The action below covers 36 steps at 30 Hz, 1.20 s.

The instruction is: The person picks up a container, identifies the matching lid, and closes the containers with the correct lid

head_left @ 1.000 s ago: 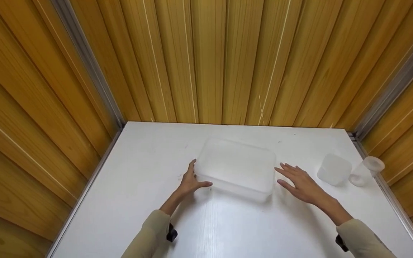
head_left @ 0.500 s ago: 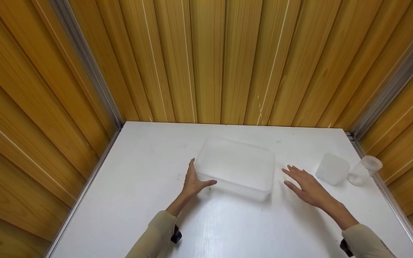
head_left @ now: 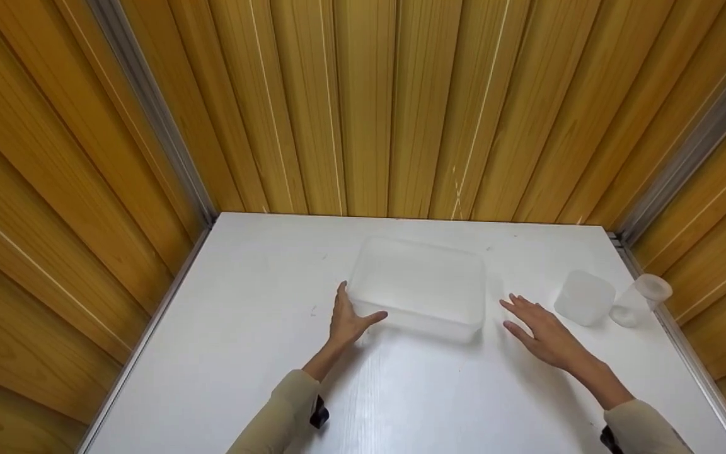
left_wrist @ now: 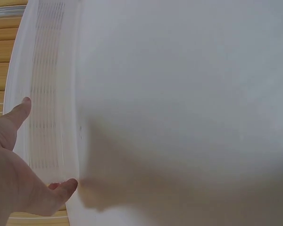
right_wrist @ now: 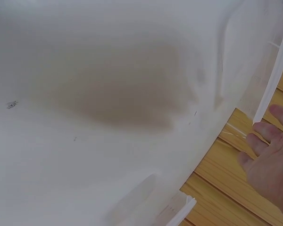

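A translucent, frosted plastic box point(head_left: 420, 277) lies slightly askew on the white table point(head_left: 262, 271). My left hand point(head_left: 347, 323) is at its near left corner, thumb along the front side and fingers along the left side. In the left wrist view that hand point(left_wrist: 19, 174) spans the corner of the ribbed box wall point(left_wrist: 46, 89). To the right of the box, a gap away, my right hand point(head_left: 546, 334) hovers with spread, loosely extended fingers and holds nothing. The right wrist view shows this hand point(right_wrist: 273, 155) near the box's edge point(right_wrist: 273, 75).
Right of my right hand sit a small frosted square container point(head_left: 585, 297) and a clear cylindrical jar point(head_left: 637, 302) close to the table's right edge. Yellow wood-patterned panels point(head_left: 363, 107) enclose the back and both sides, with metal posts point(head_left: 155, 113) at the corners.
The box has shifted slightly away from me, the left hand moving with it up and to the right. My right hand has drawn back from the box's right side.
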Tool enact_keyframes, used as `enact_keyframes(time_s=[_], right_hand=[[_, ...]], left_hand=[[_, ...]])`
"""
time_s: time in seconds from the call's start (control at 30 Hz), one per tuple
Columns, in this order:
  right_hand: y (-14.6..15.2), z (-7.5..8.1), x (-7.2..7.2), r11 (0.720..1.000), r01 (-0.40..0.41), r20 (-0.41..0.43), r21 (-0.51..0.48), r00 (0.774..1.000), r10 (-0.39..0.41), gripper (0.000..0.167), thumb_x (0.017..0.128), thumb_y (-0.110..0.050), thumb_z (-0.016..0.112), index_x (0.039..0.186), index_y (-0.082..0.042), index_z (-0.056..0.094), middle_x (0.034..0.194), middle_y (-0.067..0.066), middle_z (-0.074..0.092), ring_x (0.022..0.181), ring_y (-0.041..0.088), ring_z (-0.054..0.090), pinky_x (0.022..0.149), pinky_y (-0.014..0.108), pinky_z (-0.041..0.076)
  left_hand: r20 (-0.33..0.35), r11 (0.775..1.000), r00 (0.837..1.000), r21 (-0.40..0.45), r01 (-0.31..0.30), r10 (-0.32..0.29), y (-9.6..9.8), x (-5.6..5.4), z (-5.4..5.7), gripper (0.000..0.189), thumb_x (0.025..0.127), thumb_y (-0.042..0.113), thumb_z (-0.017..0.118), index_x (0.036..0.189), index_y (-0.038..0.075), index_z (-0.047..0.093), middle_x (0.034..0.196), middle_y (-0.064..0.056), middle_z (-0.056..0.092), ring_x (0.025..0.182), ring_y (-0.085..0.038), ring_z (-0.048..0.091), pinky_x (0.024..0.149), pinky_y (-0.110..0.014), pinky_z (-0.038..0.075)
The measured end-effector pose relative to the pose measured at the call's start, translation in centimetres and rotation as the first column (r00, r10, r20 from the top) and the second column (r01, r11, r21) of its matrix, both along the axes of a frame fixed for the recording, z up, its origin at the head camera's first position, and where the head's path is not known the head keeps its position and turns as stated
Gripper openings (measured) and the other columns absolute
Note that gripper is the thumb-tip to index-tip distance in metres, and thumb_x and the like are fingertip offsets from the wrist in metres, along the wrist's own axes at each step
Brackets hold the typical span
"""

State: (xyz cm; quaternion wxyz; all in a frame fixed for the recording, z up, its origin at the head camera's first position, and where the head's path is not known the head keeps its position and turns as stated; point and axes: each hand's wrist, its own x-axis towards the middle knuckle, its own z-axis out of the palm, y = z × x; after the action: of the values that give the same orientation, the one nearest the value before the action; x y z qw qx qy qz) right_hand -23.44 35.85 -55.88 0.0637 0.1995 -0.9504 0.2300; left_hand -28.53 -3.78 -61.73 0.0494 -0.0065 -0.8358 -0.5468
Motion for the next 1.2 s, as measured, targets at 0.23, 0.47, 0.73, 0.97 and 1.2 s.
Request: enact_keyframes(time_s=[0.23,0.47,0.73,0.97,1.2], right_hand=[[0.5,-0.1,0.5,1.000,0.013,-0.009,-0.014,1.000,-0.013,0.048,0.103,-0.025,0.062,0.145,-0.003,0.056,0.151,0.029,0.050,0.142,0.049,0.045,0.115,0.067,0.031],[0.7,-0.5,0.8,1.000,0.013,-0.019,-0.026,1.000,-0.014,0.047,0.102,-0.025,0.062,0.144,-0.003,0.057,0.150,0.028,0.051,0.141,0.049,0.045,0.114,0.067,0.032],[0.9,-0.9,1.0,0.999,0.003,-0.055,-0.046,0.998,-0.005,0.046,0.100,-0.021,0.065,0.142,-0.003,0.059,0.147,0.029,0.053,0.138,0.050,0.048,0.112,0.068,0.034],[1.1,-1.0,1.0,0.999,0.008,-0.017,-0.040,1.000,-0.008,0.047,0.102,-0.023,0.063,0.144,-0.003,0.057,0.150,0.029,0.051,0.140,0.050,0.046,0.113,0.069,0.033],[1.0,-1.1,1.1,0.999,0.010,-0.002,-0.053,1.000,-0.010,0.046,0.103,-0.023,0.062,0.144,-0.004,0.057,0.151,0.029,0.050,0.141,0.051,0.045,0.113,0.069,0.032]], left_hand=[[0.013,0.999,0.999,-0.008,-0.048,0.048,1.7,-0.4,0.2,0.119,0.078,0.037,0.089,0.159,-0.005,0.013,0.161,-0.032,0.028,0.145,-0.051,0.037,0.114,-0.061,0.040],[-0.026,0.994,0.996,-0.054,-0.091,0.090,2.6,-1.1,0.0,0.124,0.077,0.039,0.090,0.161,0.000,0.008,0.156,-0.033,0.032,0.138,-0.053,0.045,0.105,-0.060,0.048],[-0.058,0.996,0.997,-0.066,-0.061,0.057,2.9,-1.5,-0.1,0.115,0.083,0.039,0.085,0.164,0.012,0.008,0.157,-0.026,0.031,0.142,-0.048,0.043,0.102,-0.059,0.050],[-0.101,0.995,0.994,-0.089,-0.054,0.045,3.0,-1.5,0.0,0.103,0.085,0.037,0.084,0.163,0.015,0.021,0.152,-0.027,0.037,0.135,-0.047,0.049,0.096,-0.060,0.053],[-0.132,0.993,0.990,-0.099,-0.060,0.047,3.0,-1.8,0.0,0.102,0.084,0.032,0.085,0.162,0.011,0.022,0.150,-0.028,0.040,0.135,-0.048,0.048,0.099,-0.063,0.051]])
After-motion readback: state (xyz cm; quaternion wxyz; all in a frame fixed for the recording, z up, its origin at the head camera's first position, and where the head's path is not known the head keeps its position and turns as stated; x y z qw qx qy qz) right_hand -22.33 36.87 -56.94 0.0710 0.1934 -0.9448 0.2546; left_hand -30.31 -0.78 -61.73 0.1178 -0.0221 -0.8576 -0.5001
